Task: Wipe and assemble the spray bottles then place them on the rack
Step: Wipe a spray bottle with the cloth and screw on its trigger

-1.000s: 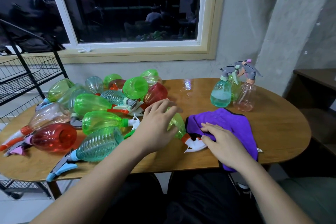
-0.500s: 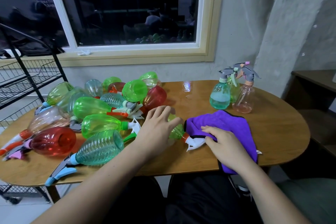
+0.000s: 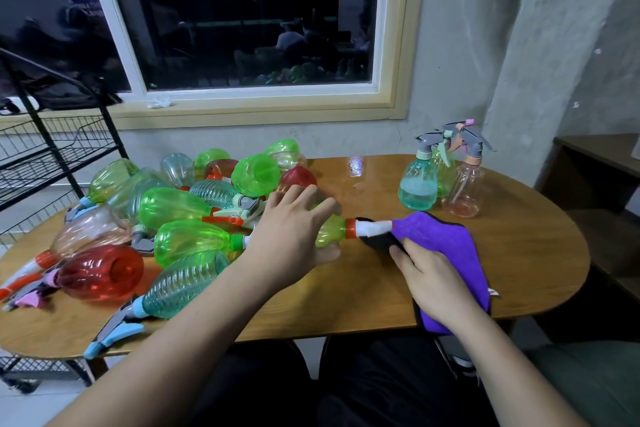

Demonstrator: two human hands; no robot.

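The bottle point(image 3: 329, 233) being worked on is a small, clear yellow-green plastic one with a smooth rounded body. It lies on its side near the middle of the table point(image 3: 526, 253), neck pointing toward the right end. An orange screw collar point(image 3: 350, 228) rings the neck, and a white spray head point(image 3: 375, 227) runs from it into the cloth point(image 3: 450, 243). The left hand point(image 3: 294, 239) grips the body from above, fingers curled over the top and thumb tucked beneath. The cloth is soft, fuzzy and bright purple with a dark edging and underside, draped from the nozzle down past the near edge. The right hand point(image 3: 433, 276) lies on it with fingers bent into a dark fold just below the spray head; it seems to pinch the fabric, though the fingertips are partly hidden. The table is glossy brown wood with rounded ends. Toward its left end sits a pile point(image 3: 180, 215) of tipped-over bottles in green, red, peach and ribbed teal plastic, some with triggers attached. Near the far right edge 3 bottles stand upright with grey triggers: a teal bottle point(image 3: 418, 184), a green bottle point(image 3: 444, 172) behind it and a peach bottle point(image 3: 464, 192). A black wire rack point(image 3: 52, 156) stands beyond the left end.
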